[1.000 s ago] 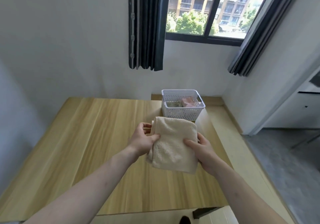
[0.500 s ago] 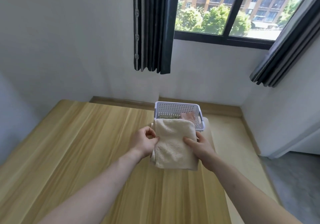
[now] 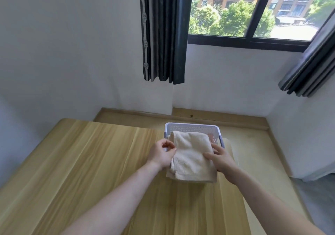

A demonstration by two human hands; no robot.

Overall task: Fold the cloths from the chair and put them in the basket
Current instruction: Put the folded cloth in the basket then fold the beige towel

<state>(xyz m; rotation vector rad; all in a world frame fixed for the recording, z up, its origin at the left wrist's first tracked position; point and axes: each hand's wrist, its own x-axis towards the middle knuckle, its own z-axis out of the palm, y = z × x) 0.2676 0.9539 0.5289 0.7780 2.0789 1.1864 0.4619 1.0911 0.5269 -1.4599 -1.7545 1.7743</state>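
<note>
Meanwhile, both hands grip a folded cream towel [image 3: 190,155] over the white perforated basket [image 3: 192,126] on a wooden table [image 3: 90,162]: left hand [image 3: 161,154] pinching one edge, right hand [image 3: 220,159] clasping the other.

Nubby beige terry cloth [image 3: 192,155], perforated white plastic basket [image 3: 192,126], smooth wood-grain table [image 3: 90,162]

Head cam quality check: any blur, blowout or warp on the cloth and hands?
Head view: daylight window bright, not blown out; wide-angle bends the curtain and walls; cream cloth, left hand and right hand slightly soft; basket readable.
</note>
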